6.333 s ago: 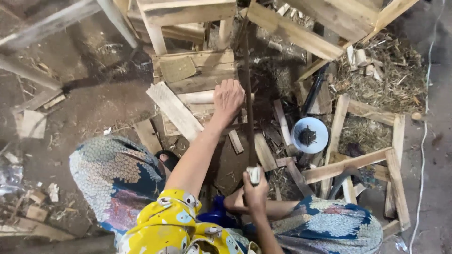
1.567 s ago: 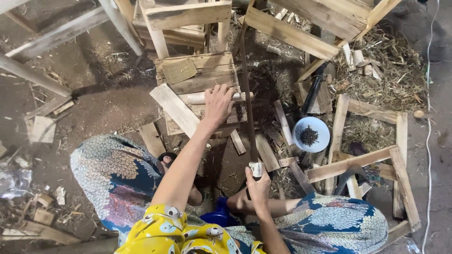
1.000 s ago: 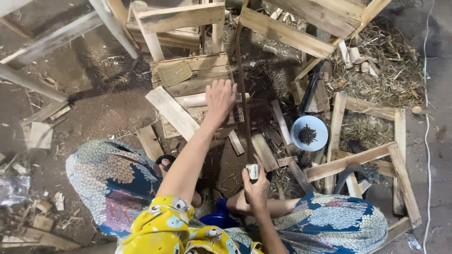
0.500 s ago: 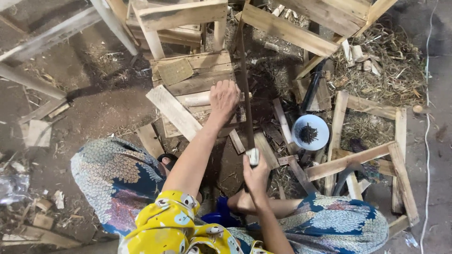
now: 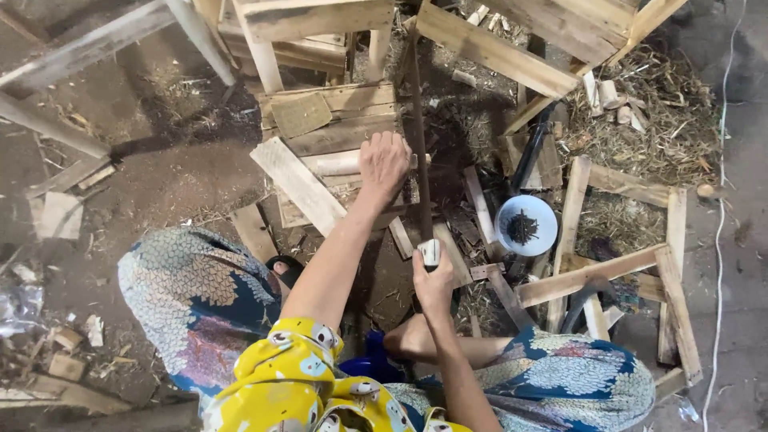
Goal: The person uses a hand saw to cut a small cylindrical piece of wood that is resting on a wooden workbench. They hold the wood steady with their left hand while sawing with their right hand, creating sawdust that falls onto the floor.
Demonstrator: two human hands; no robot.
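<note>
The left hand (image 5: 384, 164) presses flat on a pale wooden slat (image 5: 340, 166) lying left to right on the far boards. The right hand (image 5: 433, 282), nearer, grips a saw handle (image 5: 430, 253); the thin saw blade (image 5: 418, 128) runs near to far, passing just right of the left hand. Compared with half a second ago, both hands sit almost unchanged.

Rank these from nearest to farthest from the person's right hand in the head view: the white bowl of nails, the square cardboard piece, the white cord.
From the right hand:
1. White bowl of nails, just up and right.
2. Square cardboard piece, far up-left on the boards.
3. White cord, along the right edge.
</note>
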